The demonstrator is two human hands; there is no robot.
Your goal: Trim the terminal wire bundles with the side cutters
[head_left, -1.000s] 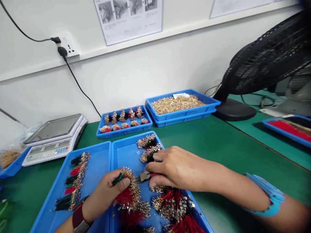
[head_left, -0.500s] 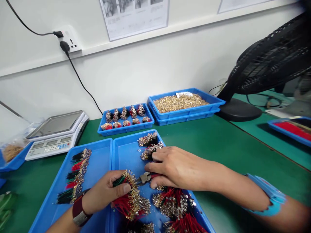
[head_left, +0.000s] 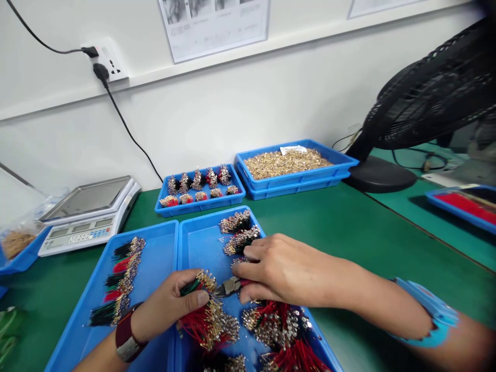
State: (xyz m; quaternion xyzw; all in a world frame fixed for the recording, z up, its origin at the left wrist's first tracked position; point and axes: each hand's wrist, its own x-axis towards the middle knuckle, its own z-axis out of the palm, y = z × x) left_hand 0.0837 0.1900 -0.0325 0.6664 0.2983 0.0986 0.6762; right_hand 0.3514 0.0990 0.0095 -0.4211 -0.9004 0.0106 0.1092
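My left hand (head_left: 176, 301) is wrapped round a bundle of green and red wires with gold metal ends (head_left: 207, 281). In my right hand (head_left: 267, 271) is a pair of cutting pliers (head_left: 229, 285), their red handles mostly hidden by my fingers. The jaws point left and reach the gold ends of the bundle; whether they touch a wire I cannot tell. Both hands are over the right blue tray (head_left: 197, 243). Black wire bundles (head_left: 241, 240) with silver ends lie beyond my right hand. Red wire bundles (head_left: 275, 325) lie nearer, below it.
The left blue tray (head_left: 160, 248) holds a row of red, green and black bundles. Behind stand a smaller tray of bundles (head_left: 201, 205) and stacked trays (head_left: 298, 183) with loose gold pins. A scale (head_left: 83, 227) is at left, a black fan (head_left: 422, 98) at right.
The plier jaws are closer together now than before, still at the bundle's ends. Both hands stay in nearly the same place.
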